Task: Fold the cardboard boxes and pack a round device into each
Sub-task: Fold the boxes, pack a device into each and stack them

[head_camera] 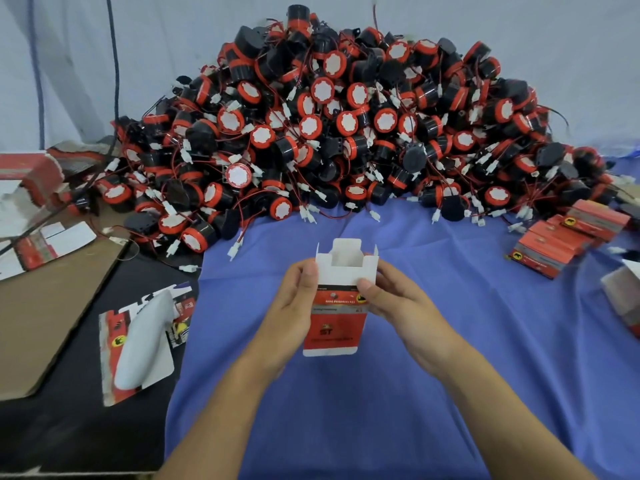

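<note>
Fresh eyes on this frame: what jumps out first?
The huge pile of round red-and-black devices, wires tangled, heaped along the far side of the blue cloth. Front and centre, the left hand and right hand hold a half-folded red-and-white box, its top flaps open. Closed boxes sit stacked at the right edge.

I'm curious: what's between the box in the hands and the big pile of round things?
Just blue cloth with a few white wire plugs near the pile, head view.

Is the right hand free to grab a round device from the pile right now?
Probably not yet: the right hand pinches the open box with the left hand. Path to the pile looks clear.
</note>
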A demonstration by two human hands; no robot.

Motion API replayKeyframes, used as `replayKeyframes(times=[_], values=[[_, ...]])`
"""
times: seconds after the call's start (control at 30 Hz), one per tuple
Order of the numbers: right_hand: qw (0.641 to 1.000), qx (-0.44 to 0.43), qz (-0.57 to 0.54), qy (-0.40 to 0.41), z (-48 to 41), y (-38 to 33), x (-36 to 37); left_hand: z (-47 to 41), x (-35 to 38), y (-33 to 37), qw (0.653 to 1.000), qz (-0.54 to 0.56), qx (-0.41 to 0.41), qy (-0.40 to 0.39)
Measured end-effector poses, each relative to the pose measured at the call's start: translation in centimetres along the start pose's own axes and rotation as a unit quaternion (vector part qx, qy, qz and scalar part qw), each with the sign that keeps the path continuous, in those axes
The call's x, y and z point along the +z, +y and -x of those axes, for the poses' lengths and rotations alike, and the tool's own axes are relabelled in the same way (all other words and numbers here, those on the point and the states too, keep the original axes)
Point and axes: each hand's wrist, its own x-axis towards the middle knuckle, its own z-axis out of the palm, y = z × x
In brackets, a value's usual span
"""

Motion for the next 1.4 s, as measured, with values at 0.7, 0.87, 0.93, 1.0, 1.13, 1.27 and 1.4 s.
replayKeyframes(times=[0.7, 0.87, 0.93, 1.0, 1.13, 1.27, 1.4], values=[[0.987, -0.057, -0.008, 0.151, 1.2, -0.1, 5.0, 0.5, 1.7, 0.6, 0.994, -0.029, 0.072, 0.076], [0.984, -0.076, -0.042, 0.158, 1.5, 0.0, 5.2, 1.0, 1.8, 0.6, 0.989, 0.101, 0.056, 0.095], [0.982, -0.074, -0.056, 0.163, 1.6, 0.1, 5.0, 1.0, 1.8, 0.6, 0.988, 0.096, 0.057, 0.109], [0.979, -0.072, -0.063, 0.178, 1.6, 0.1, 4.7, 1.0, 1.7, 0.6, 0.988, 0.094, 0.059, 0.109], [0.978, -0.061, -0.067, 0.189, 1.3, 0.2, 4.4, 1.0, 1.8, 0.8, 0.991, 0.081, 0.066, 0.082], [0.981, -0.066, -0.042, 0.177, 1.2, -0.4, 4.6, 0.7, 2.1, 0.8, 0.994, 0.053, 0.055, 0.083], [0.983, -0.056, -0.025, 0.174, 1.1, -0.9, 4.9, 0.5, 2.1, 1.0, 0.995, 0.014, 0.054, 0.078]])
